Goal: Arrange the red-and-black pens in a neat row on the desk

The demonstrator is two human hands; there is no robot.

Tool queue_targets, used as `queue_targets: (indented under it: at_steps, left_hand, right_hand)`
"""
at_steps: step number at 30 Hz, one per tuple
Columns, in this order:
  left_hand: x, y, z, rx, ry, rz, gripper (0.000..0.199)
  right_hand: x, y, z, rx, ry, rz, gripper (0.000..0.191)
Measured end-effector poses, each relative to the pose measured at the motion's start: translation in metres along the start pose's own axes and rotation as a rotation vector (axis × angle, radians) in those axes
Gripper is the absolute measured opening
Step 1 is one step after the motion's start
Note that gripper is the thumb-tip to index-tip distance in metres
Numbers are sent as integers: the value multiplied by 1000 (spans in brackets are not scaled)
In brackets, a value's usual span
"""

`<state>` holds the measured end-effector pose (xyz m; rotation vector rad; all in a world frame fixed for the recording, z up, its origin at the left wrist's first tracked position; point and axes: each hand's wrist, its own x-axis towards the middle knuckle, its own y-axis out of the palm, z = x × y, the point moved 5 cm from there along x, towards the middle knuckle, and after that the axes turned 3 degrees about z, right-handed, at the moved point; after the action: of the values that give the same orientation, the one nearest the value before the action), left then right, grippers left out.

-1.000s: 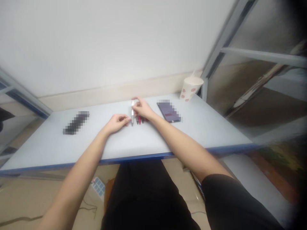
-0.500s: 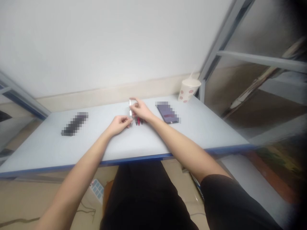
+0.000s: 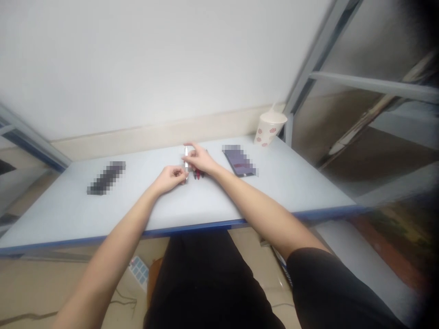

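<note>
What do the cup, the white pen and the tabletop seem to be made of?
Cup: probably paper, matte, given its flared shape and red printed pattern. White pen: likely glossy plastic, from its bright smooth barrel, though metal is possible. Tabletop: perhaps laminate or painted board; smooth and pale with a soft sheen.

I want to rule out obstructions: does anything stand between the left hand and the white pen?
Nothing visible does. The left hand is at the white pen's near end, apparently touching it; the right hand is farther along, not between them.

The right hand (image 3: pixel 201 161) part-hides the red and dark pens (image 3: pixel 198 174); pixels blur the nine-o'clock object (image 3: pixel 107 178); lap (image 3: pixel 209 283) cut off at six.
</note>
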<state>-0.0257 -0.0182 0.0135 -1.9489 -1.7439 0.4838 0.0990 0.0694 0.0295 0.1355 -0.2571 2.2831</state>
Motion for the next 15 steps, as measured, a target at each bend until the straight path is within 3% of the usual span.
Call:
queue_targets:
  at_steps: [3, 11, 15]
  left_hand:
    - [-1, 0, -2, 5, 10, -1, 40]
    - [-1, -5, -4, 44, 16, -59, 52]
    - [-1, -11, -1, 112, -3, -93, 54]
  right_hand:
    - [2, 1, 1, 48, -17, 29, 35]
    - [8, -3, 1, 93, -55, -9, 34]
    - [6, -6, 1, 83, -54, -31, 53]
